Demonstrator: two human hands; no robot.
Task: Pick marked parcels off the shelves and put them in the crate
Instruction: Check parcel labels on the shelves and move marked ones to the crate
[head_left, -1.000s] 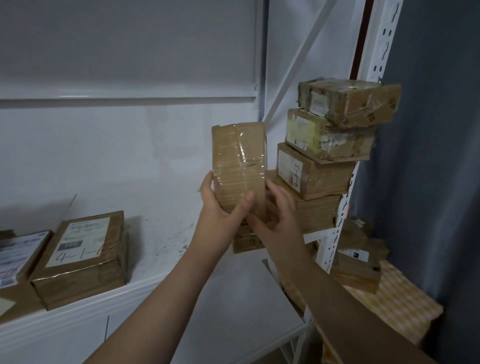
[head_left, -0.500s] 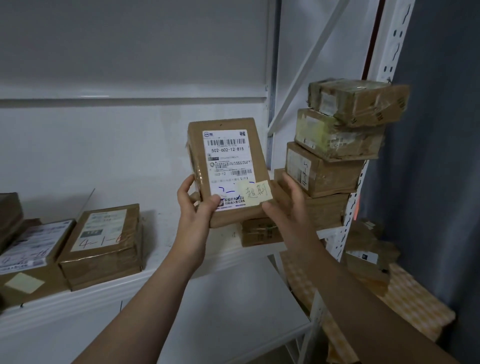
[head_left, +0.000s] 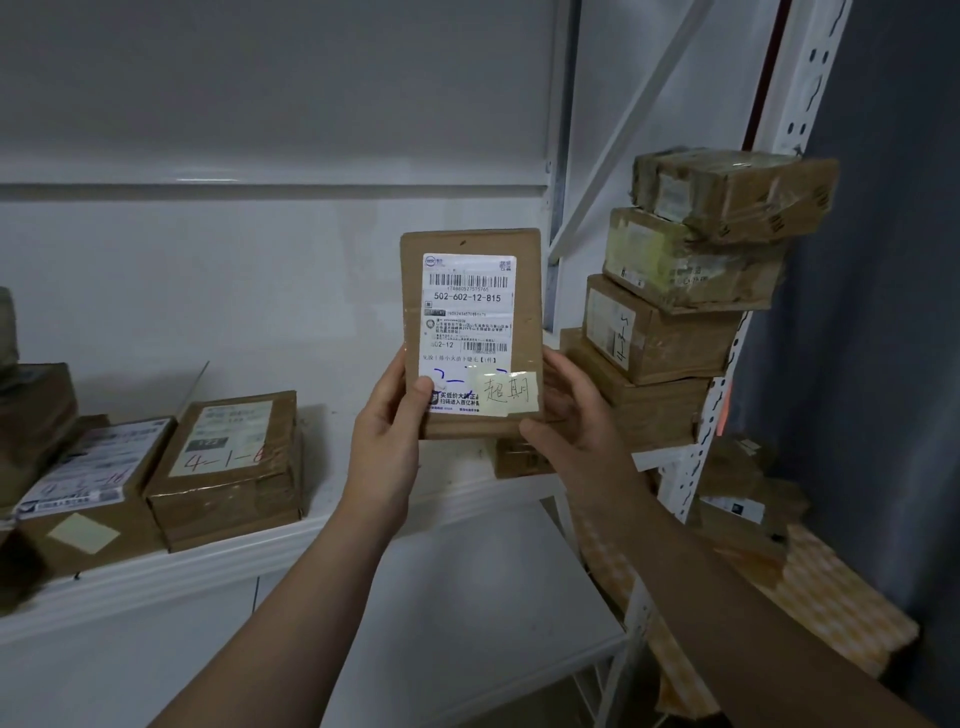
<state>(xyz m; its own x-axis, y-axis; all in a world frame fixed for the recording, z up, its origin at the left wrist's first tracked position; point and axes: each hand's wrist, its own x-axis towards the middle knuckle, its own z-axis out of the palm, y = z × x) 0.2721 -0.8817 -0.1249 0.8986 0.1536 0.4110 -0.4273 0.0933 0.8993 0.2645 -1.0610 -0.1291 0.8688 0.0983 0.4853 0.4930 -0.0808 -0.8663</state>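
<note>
Brown cardboard, flat and rectangular, forms the parcel (head_left: 470, 332) that both hands grip. The left hand (head_left: 387, 431) clamps the lower left edge, with the thumb on the front face and the fingers behind. The right hand (head_left: 576, 415) grips the lower right edge, with the thumb at the bottom corner and the fingers wrapped behind. Both grips sit low, which leaves the white printed shipping label (head_left: 467, 312) unobstructed. The parcel is held upright in the air with its face toward the camera, apparently for reading. A pale yellow handwritten sticky note (head_left: 503, 392) covers the label's lower right corner. Judgement: this note is the mark, so the parcel qualifies for the crate.

Below and behind the parcel runs the white metal shelf (head_left: 156, 577). Right of the parcel, a leaning stack of brown taped cardboard boxes (head_left: 670, 332) stands beside the white perforated upright post (head_left: 685, 478). Left of the parcel, a brown taped box with handwritten numerals (head_left: 228, 467) lies flat on the shelf. Further left lies a flat brown parcel bearing a blank yellow note (head_left: 83, 530). The crate is not in view. The next step is judged to be carrying the held parcel to it.
</note>
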